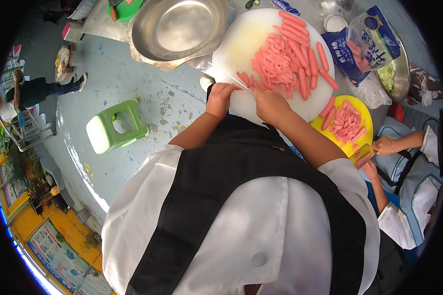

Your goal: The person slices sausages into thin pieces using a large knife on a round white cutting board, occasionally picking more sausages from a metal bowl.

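My right hand (269, 104) grips a knife (229, 76) whose thin blade lies over the near left part of a round white cutting board (240, 48). Just left of the blade, the fingers of my left hand (220, 97) pinch a small piece of pink sausage. A heap of sliced sausage (275, 64) covers the board's middle, with several whole sausages (312, 64) along its right side. The knife's handle is hidden in my right hand.
A large steel basin (177, 31) stands left of the board. At the right are a blue sausage bag (376, 40), a steel bowl of shredded vegetable (387, 77) and a yellow board (363, 107), where another person's hands (383, 146) hold a knife and sausage. A green stool (107, 127) lies on the floor.
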`<state>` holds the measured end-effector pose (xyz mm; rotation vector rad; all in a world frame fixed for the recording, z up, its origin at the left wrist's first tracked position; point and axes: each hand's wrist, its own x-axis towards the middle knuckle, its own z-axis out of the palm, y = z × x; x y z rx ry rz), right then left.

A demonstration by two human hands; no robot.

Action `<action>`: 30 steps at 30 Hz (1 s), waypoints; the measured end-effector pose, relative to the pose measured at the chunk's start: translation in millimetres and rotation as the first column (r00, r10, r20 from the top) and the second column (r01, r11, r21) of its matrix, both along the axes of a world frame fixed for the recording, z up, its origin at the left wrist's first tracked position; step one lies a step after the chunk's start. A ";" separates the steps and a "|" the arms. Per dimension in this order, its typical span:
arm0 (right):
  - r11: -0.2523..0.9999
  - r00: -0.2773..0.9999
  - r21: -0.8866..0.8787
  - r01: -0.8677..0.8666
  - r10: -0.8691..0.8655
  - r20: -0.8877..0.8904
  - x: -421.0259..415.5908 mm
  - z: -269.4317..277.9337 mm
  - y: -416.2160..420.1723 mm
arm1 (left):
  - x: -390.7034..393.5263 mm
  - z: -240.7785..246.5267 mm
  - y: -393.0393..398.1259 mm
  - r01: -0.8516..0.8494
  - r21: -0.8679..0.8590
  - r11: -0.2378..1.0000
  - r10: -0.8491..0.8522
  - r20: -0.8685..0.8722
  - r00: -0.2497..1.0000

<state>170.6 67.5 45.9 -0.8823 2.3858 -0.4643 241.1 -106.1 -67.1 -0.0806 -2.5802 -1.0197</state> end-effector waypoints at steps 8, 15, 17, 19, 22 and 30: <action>1.000 0.999 0.009 0.020 -0.021 0.033 -4.3 -9.5 -15.7 | 0.1 0.0 -3.0 -0.002 -0.036 0.999 0.001 -0.045 0.999; 0.999 0.998 -0.007 -0.034 0.033 -0.045 3.6 -16.4 -14.2 | 1.9 -10.1 -2.4 -0.011 -0.034 0.999 0.008 -0.081 0.997; 1.000 1.000 -0.031 -0.001 0.000 -0.030 2.2 -14.5 -16.7 | 1.3 -7.6 -4.3 0.004 -0.032 0.999 -0.006 -0.071 0.997; 0.999 0.999 -0.039 0.034 -0.033 0.026 3.5 -8.8 -8.5 | 1.9 -5.7 -3.6 0.000 -0.025 1.000 -0.002 -0.075 0.997; 0.998 0.999 0.028 -0.049 0.048 0.026 6.2 -3.5 0.5 | 3.1 -6.4 -1.5 -0.020 -0.026 0.999 0.017 -0.098 0.995; 0.994 0.992 -0.030 0.108 -0.106 0.067 1.6 -12.9 -7.1 | 13.8 -9.1 -10.0 -0.032 0.035 0.999 0.033 -0.042 0.999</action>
